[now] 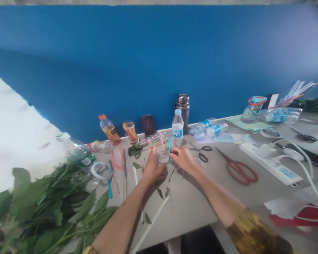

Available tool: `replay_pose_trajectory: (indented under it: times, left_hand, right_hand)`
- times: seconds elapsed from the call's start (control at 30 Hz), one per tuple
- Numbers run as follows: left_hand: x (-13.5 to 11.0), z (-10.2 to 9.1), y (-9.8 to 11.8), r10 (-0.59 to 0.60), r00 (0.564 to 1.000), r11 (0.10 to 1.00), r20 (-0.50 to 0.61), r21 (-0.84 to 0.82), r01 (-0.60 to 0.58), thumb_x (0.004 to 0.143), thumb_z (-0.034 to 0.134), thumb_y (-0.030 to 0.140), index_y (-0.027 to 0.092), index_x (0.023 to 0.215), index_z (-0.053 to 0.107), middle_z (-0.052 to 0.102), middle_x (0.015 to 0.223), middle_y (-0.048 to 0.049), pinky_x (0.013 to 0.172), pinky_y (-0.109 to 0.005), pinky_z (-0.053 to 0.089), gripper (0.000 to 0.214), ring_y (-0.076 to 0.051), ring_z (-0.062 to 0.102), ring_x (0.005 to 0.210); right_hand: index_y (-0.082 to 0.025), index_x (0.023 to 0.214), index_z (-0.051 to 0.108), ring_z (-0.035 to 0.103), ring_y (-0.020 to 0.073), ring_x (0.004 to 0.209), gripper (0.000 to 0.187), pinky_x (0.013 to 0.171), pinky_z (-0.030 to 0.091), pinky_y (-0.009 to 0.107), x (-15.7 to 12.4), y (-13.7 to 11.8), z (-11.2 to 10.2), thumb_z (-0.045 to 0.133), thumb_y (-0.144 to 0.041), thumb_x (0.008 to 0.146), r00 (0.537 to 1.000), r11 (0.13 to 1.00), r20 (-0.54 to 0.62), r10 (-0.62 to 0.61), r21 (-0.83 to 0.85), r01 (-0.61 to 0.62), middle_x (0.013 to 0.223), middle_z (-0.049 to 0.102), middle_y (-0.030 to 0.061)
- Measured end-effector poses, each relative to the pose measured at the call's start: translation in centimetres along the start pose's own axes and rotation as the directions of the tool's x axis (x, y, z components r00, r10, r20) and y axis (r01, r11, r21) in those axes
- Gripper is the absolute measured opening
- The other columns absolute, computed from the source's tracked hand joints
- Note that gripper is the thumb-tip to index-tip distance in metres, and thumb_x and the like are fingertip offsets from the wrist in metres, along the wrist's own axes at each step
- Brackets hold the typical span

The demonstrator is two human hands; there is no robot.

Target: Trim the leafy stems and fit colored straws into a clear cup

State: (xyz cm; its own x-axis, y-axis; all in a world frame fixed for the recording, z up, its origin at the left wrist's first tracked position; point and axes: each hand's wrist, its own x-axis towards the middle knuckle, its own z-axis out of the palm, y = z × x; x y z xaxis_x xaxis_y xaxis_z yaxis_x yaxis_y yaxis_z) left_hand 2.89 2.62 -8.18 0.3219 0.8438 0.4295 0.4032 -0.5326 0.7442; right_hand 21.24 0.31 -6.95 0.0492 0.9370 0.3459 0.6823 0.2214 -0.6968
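Observation:
My left hand [153, 168] is wrapped round a small clear plastic cup-like piece [163, 155] on the grey table [190, 204]. My right hand [182, 158] pinches a short blue straw [169, 147] and holds it upright against the clear piece's right side. Both hands sit close together near the table's middle, just in front of an upright water bottle [177, 131]. Loose green leaf bits [160, 192] and a long white straw [151, 222] lie below my hands.
Leafy branches [42, 208] fill the lower left. Tape rolls [100, 170], loose straws and a cup of coloured straws [130, 132] lie left. A metal flask [183, 107], black scissors [201, 150], red scissors [238, 170], a power strip [275, 165] and lying bottles [209, 127] are right.

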Motion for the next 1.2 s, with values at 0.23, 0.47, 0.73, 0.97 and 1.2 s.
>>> replay_pose_trajectory:
  times: [0.23, 0.47, 0.73, 0.97, 1.2]
  left_hand:
    - [0.4, 0.9, -0.9, -0.159, 0.987, 0.987, -0.022, 0.007, 0.159, 0.069, 0.08, 0.018, 0.019, 0.162, 0.02, 0.052, 0.153, -0.0179, 0.12, -0.05, 0.041, 0.111, -0.033, 0.052, 0.141]
    - [0.6, 1.3, -1.2, -0.207, 0.978, 0.978, -0.02, -0.039, 0.206, 0.066, 0.08, 0.016, 0.015, 0.164, 0.015, 0.051, 0.155, -0.0203, 0.121, -0.047, 0.038, 0.117, -0.032, 0.05, 0.143]
    - [0.6, 1.7, -1.1, -0.241, 0.97, 0.97, -0.023, -0.022, 0.24, 0.065, 0.079, 0.018, 0.015, 0.165, 0.013, 0.044, 0.161, -0.0224, 0.119, -0.049, 0.04, 0.12, -0.034, 0.049, 0.144]
    - [0.7, 1.8, -1.0, -0.253, 0.967, 0.967, -0.01, -0.044, 0.252, 0.065, 0.077, 0.018, 0.017, 0.165, 0.015, 0.049, 0.156, -0.0219, 0.116, -0.052, 0.042, 0.118, -0.036, 0.053, 0.139]
    - [0.7, 1.8, -0.7, -0.286, 0.958, 0.958, -0.003, -0.023, 0.286, 0.065, 0.081, 0.02, 0.018, 0.165, 0.015, 0.055, 0.151, -0.0215, 0.111, -0.052, 0.046, 0.119, -0.039, 0.055, 0.137]
  right_hand:
    - [-0.02, 0.08, 0.073, 0.064, 0.0175, 0.072, 0.009, 0.069, 0.039, 0.026, -0.1, -0.4, 0.1, 0.068, -0.021, 0.088, 1.0, 1.0, -0.002, 0.018, 0.003, -0.018, 0.077, 0.075, 0.0018]
    - [-0.02, 0.081, 0.073, 0.064, 0.0176, 0.072, 0.008, 0.068, 0.038, 0.027, 0.0, -0.5, 0.1, 0.069, -0.022, 0.087, 1.0, 0.999, 0.005, 0.028, -0.024, -0.027, 0.078, 0.075, 0.0019]
    - [-0.022, 0.083, 0.074, 0.062, 0.0165, 0.069, 0.007, 0.065, 0.036, 0.026, 0.0, -0.6, 0.0, 0.069, -0.024, 0.088, 0.998, 0.995, 0.012, 0.057, -0.078, -0.056, 0.078, 0.075, 0.0006]
    - [-0.022, 0.083, 0.074, 0.062, 0.0165, 0.071, 0.006, 0.066, 0.036, 0.026, 0.0, -0.8, 0.0, 0.07, -0.023, 0.088, 0.999, 0.995, 0.01, 0.049, -0.085, -0.048, 0.079, 0.075, 0.0006]
    - [-0.023, 0.084, 0.074, 0.066, 0.0183, 0.075, 0.007, 0.067, 0.038, 0.026, -0.1, -1.2, -0.2, 0.069, -0.025, 0.088, 0.998, 0.994, 0.019, 0.063, -0.086, -0.061, 0.083, 0.078, 0.0014]
